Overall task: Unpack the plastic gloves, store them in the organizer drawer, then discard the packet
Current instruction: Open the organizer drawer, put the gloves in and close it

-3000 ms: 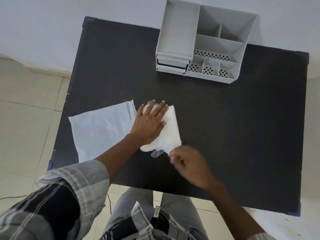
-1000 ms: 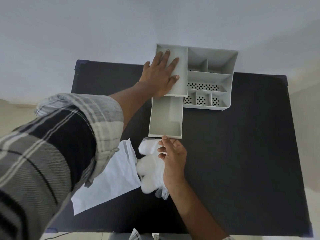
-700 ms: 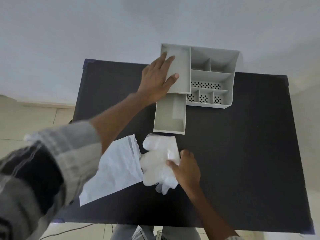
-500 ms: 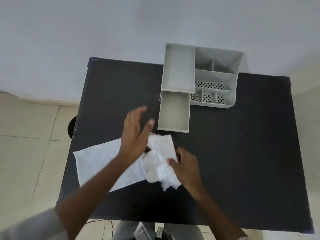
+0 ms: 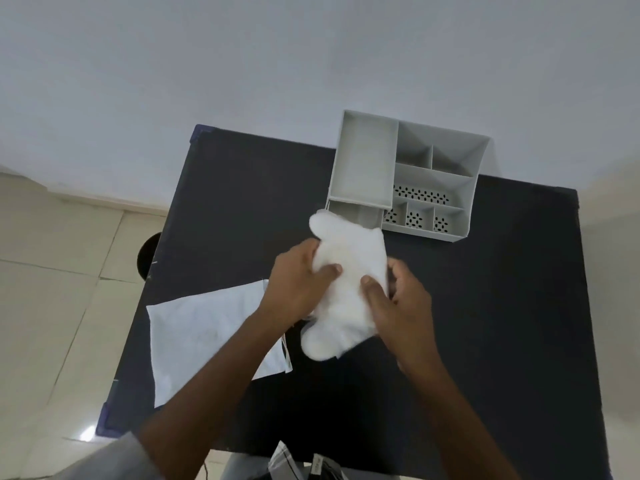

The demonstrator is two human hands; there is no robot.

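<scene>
1. The soft white wad of thin plastic gloves (image 5: 349, 282) is being held above the black counter (image 5: 502, 323), just in front of the pulled-out grey drawer (image 5: 369, 216). Its far lobe is overlapping the drawer in this view; whether it is touching the drawer cannot be told.
2. The left hand (image 5: 298, 289) is gripping the wad's left edge, thumb lying across the top and fingers curled beneath.
3. The right hand (image 5: 398, 299) is clamping the right edge in the same way, so the wad is being squeezed between the two hands.
4. The step in hand appears to be carrying the wad into the drawer. The wad is looking wider and longer than the visible drawer opening, so it is probably needing further compression or a fold before lowering.
5. Leading with the far lobe and pressing loose film below the drawer walls is advisable; trapped film would likely be jamming the drawer on closing.
6. The grey plastic compartmented organizer (image 5: 433, 174) is standing at the counter's far edge and looks light; steadying it while pushing the drawer shut would be prudent.
7. The flat white empty packet (image 5: 207, 334) is lying on the counter's left side, partly overhanging the edge, and is awaiting disposal.
</scene>
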